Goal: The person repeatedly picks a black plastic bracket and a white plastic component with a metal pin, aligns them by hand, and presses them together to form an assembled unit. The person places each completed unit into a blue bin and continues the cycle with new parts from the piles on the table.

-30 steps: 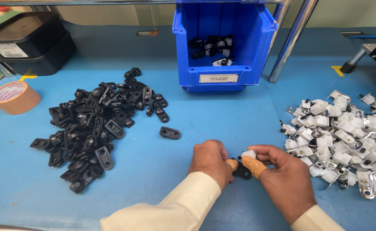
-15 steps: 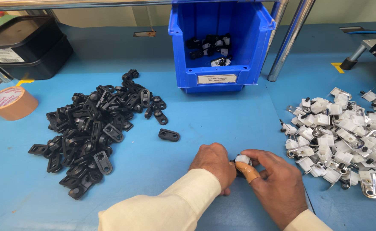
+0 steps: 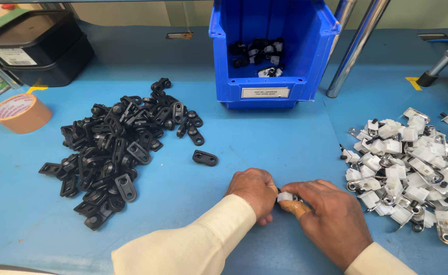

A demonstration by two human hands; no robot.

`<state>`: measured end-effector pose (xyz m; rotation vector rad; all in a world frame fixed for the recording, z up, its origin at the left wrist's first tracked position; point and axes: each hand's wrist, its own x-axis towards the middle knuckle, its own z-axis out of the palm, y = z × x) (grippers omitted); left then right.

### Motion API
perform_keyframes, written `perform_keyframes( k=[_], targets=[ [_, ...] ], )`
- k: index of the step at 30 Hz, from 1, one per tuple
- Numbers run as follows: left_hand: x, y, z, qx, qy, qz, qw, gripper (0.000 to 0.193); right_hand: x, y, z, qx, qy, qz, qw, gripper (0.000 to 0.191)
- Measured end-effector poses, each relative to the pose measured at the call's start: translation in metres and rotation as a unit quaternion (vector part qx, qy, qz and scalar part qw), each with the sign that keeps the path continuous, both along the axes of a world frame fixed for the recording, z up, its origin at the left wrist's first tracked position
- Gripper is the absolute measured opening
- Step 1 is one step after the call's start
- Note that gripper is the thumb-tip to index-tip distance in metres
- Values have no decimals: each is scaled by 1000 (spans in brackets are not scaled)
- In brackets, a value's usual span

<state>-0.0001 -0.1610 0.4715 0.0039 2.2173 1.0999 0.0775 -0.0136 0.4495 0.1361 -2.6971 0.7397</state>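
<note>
My left hand (image 3: 253, 192) and my right hand (image 3: 331, 220) meet low on the blue table (image 3: 264, 147), both pinching a small white clip part (image 3: 285, 196) between them. A black piece is mostly hidden inside the left fingers. A brown wrap covers my right thumb tip. One loose black plastic clip (image 3: 204, 158) lies just up and left of my left hand. A big heap of black clips (image 3: 114, 147) spreads at the left, and a heap of white-and-metal clips (image 3: 415, 168) lies at the right.
A blue bin (image 3: 272, 81) at the back centre holds a few assembled black and white parts. Black trays (image 3: 35, 46) are stacked at back left, with a roll of brown tape (image 3: 21, 113) beside them. A metal post (image 3: 356, 46) slants behind the bin.
My hands have drawn closer together around the small part and turned it slightly. The view shifted a little; the heaps and bin have not moved.
</note>
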Motion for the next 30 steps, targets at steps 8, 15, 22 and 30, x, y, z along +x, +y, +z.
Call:
perform_keyframes(
  k=[8,15,22,30],
  targets=[
    [18,-11,-14,132,-52,76,987,10,-20,8,5,-44,-169,-86,981,32],
    [34,8,-20,120,-22,70,990,7,-31,41,-29,-273,-219,-19,937,57],
    [24,28,-11,76,-36,91,992,9,-45,58,-28,-376,-317,-38,870,37],
    [23,43,-14,123,-56,112,984,11,-50,71,-29,-359,-329,-38,872,26]
  ],
)
